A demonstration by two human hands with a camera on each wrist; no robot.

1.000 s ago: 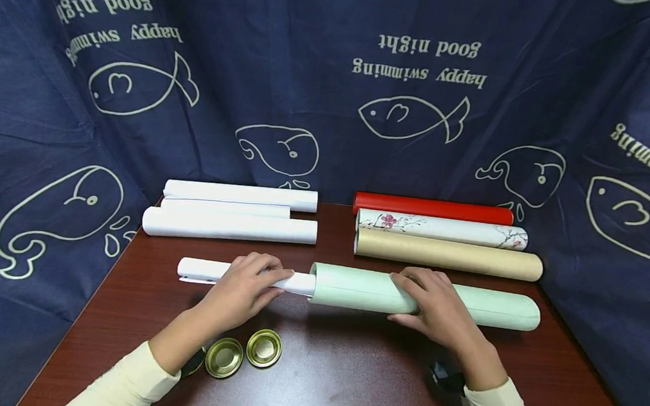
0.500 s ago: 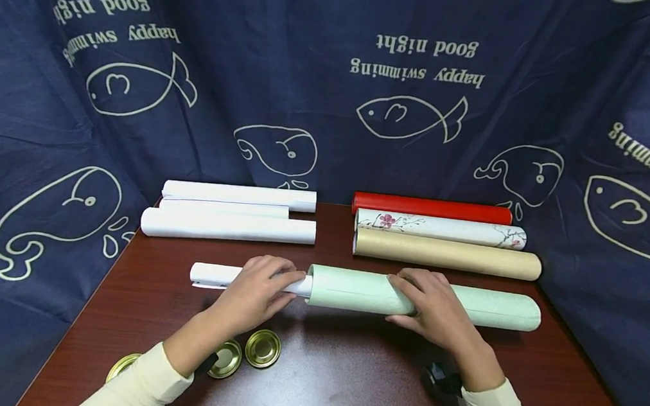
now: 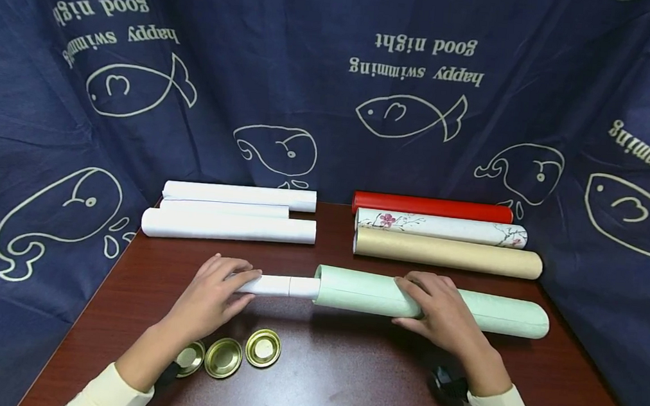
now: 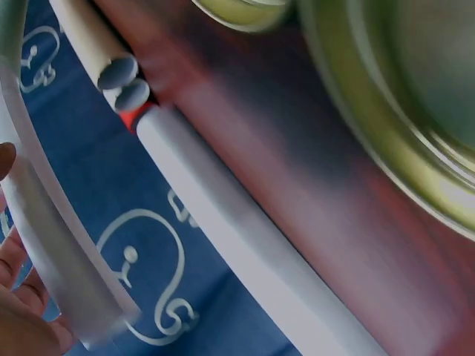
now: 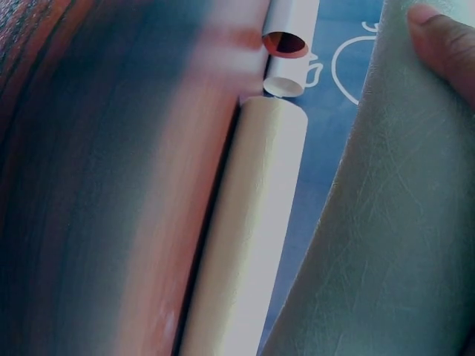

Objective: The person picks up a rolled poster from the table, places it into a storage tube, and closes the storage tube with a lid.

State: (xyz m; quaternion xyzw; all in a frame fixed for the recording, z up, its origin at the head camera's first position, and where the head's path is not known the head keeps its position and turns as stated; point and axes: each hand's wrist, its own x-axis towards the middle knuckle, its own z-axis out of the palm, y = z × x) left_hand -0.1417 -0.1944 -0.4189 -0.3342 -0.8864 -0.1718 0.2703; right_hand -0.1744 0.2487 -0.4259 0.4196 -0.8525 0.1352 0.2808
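Observation:
My left hand (image 3: 209,293) pinches a rolled white paper (image 3: 288,287) near its left end, thumb on the near side and fingers over the top. The paper's right end sits inside the open left end of a light green tube (image 3: 363,291); the part inside is hidden. In the left wrist view the white roll (image 4: 67,245) slants past the fingers (image 4: 22,285). My right hand (image 3: 438,306) grips the green tube around its middle, thumb toward me. The right wrist view shows the tube's pale surface (image 5: 401,185) close up, with a fingertip on it.
Three gold-coloured round lids (image 3: 223,357) lie on the brown table (image 3: 332,390) near my left forearm. Several white rolls (image 3: 230,227) lie at the back left. A red tube (image 3: 435,207), a flower-printed tube (image 3: 444,229) and a tan tube (image 3: 448,252) lie back right. A blue curtain (image 3: 335,88) hangs behind.
The white roll has slid right, further into the green tube. My left hand first moved right, then back left along the roll. The green tube and right hand have shifted slightly right.

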